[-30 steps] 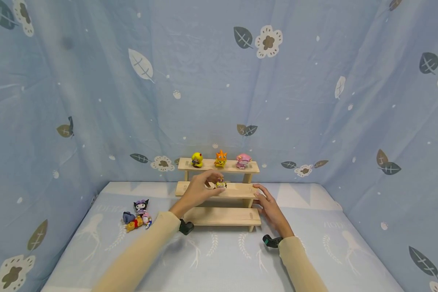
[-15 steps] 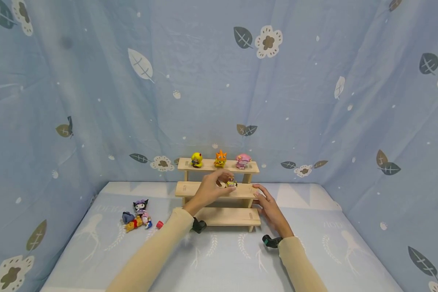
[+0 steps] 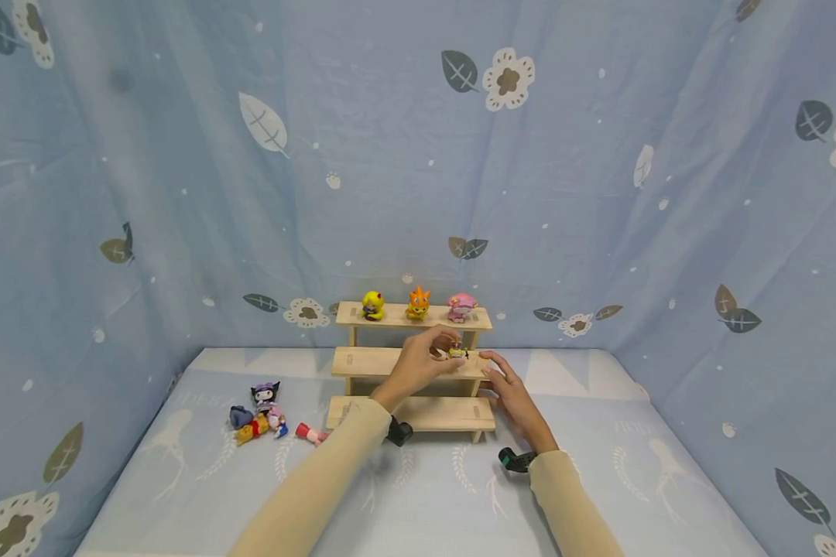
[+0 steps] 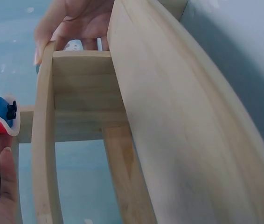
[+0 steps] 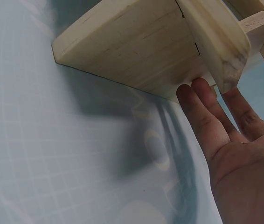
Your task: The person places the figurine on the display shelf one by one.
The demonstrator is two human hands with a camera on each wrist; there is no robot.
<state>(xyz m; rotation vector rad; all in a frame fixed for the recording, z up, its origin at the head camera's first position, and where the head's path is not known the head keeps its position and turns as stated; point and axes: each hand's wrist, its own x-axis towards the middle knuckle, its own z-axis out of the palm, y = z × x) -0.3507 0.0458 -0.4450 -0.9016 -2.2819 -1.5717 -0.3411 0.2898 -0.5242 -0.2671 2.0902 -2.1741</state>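
In the head view, my left hand (image 3: 421, 363) pinches a small figurine (image 3: 457, 352) over the right end of a three-tier wooden display stand's (image 3: 369, 361) middle shelf. The left wrist view shows the figurine's (image 4: 2, 114) blue, red, yellow and white parts with black bits. Whether its base touches the shelf cannot be told. My right hand (image 3: 514, 396) rests against the stand's right end. Its fingers (image 5: 202, 116) look fairly straight, with tips at the wooden side panel (image 5: 155, 65) in the right wrist view.
On the top shelf stand a yellow figurine (image 3: 372, 305), an orange spiky one (image 3: 418, 303) and a pink one (image 3: 462, 306). Several figurines lie left of the stand, including a purple-and-black one (image 3: 265, 394) and an orange bear (image 3: 252, 428). A red-and-pink piece (image 3: 310, 433) lies near my left sleeve.
My left hand has moved right along the middle shelf with the figurine, toward my right hand. The red-and-pink piece has come into view from behind the left arm. My right hand stays put.
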